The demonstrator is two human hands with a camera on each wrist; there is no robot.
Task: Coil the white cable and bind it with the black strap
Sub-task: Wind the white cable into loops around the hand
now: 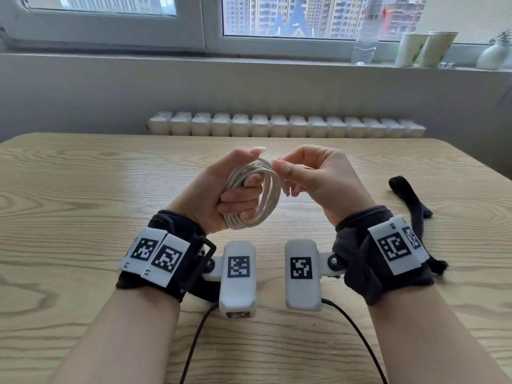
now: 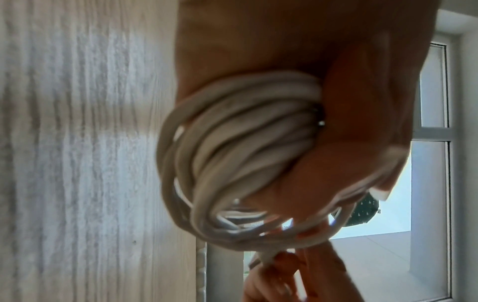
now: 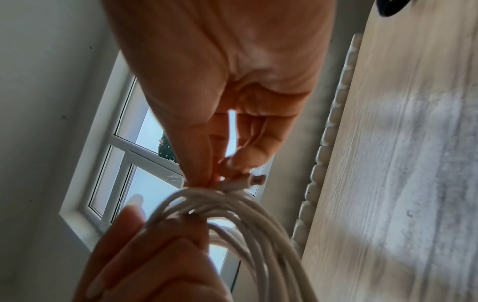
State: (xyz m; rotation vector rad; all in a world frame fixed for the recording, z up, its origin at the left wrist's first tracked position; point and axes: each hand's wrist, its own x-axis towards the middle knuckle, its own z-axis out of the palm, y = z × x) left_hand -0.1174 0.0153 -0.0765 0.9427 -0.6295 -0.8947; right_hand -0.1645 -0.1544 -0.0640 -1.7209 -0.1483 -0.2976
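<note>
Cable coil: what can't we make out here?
- Head view: cable end hidden by right hand.
- Head view: strap lower part hidden behind the right wristband.
- Left wrist view: coil blurred; second plug hidden under left hand fingers.
- Right wrist view: plug type too blurred.

- The table (image 1: 83,189) fills the near and middle ground; both hands are raised over its centre.
- The left hand (image 1: 221,189) is at 9 o'clock of the right hand (image 1: 318,178), just beside it.
- The white cable (image 1: 266,195) sits coiled in the left hand, between the two hands; the right fingertips (image 1: 277,164) touch the coil at its 1 o'clock edge.
- The black strap (image 1: 410,195) lies on the table at 3 o'clock of the right hand, apart from it.
- The radiator (image 1: 285,126) stands behind the table's far edge, at 12 o'clock.
- On the windowsill (image 1: 166,58) behind it, toward 1 o'clock, stand a bottle (image 1: 365,37), then two cups (image 1: 426,48), then a vase (image 1: 493,55) rightmost.
</note>
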